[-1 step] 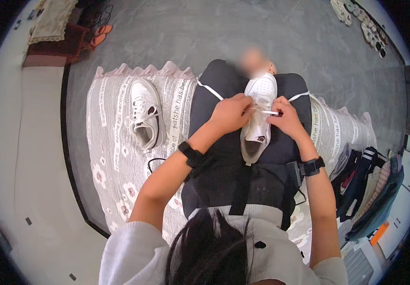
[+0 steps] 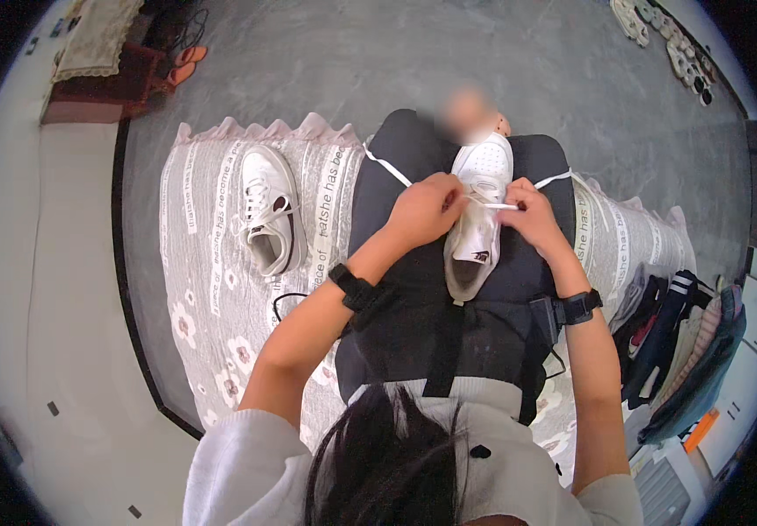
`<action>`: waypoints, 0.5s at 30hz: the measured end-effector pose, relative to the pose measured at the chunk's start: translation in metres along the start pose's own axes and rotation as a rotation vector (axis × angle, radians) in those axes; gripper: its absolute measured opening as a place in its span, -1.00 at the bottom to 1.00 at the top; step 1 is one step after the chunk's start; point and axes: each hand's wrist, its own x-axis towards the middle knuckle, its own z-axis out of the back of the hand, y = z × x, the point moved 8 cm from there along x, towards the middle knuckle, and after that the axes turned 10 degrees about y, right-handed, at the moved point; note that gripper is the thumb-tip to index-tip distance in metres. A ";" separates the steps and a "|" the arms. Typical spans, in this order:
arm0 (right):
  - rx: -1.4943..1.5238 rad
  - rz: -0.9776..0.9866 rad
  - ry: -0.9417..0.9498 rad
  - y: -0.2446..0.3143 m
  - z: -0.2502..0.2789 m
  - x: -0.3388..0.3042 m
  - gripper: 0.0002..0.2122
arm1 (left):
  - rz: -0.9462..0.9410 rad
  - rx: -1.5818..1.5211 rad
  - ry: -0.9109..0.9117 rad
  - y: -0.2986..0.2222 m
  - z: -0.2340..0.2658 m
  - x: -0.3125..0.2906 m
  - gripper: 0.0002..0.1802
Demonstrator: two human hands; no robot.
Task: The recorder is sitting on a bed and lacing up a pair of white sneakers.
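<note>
A white sneaker (image 2: 475, 237) with a dark mark inside its heel rests on my lap, toe pointing away from me. Over its tongue, my left hand (image 2: 429, 207) is closed at the lacing, thumb and fingers pinched by the left edge of the shoe. One white shoelace (image 2: 387, 165) trails from that hand across my left thigh. At the shoe's right side, my right hand (image 2: 528, 213) pinches a short stretch of lace running over from the eyelets. Another lace end lies across my right thigh. The fingertips of my left hand are partly hidden.
A matching white sneaker (image 2: 270, 210), laced, sits on the patterned bedspread (image 2: 194, 289) to my left. Folded clothes (image 2: 672, 333) are piled at the right. Orange slippers (image 2: 187, 63) and a row of shoes (image 2: 677, 57) stand on the grey floor farther off.
The lace between my hands is a little longer and straighter. My left fingers have shifted slightly left; the sneaker stays in place.
</note>
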 end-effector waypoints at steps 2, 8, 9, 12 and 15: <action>0.511 -0.137 -0.025 -0.019 -0.004 -0.003 -0.85 | 0.191 -0.320 -0.089 0.021 -0.009 0.000 -0.84; -0.280 0.046 -0.151 0.031 0.010 -0.010 -0.87 | 0.244 -0.172 -0.136 0.014 -0.002 0.002 -0.79; -0.574 0.151 -0.210 0.054 0.007 -0.014 -0.83 | 0.076 0.043 -0.164 -0.005 0.007 0.002 -0.79; -0.691 0.207 -0.156 0.061 -0.004 -0.012 -0.85 | -0.070 0.247 -0.082 -0.034 0.002 0.008 -0.77; -0.702 0.314 -0.182 0.070 -0.008 -0.012 -0.89 | -0.249 0.524 -0.037 -0.053 -0.001 0.011 -0.81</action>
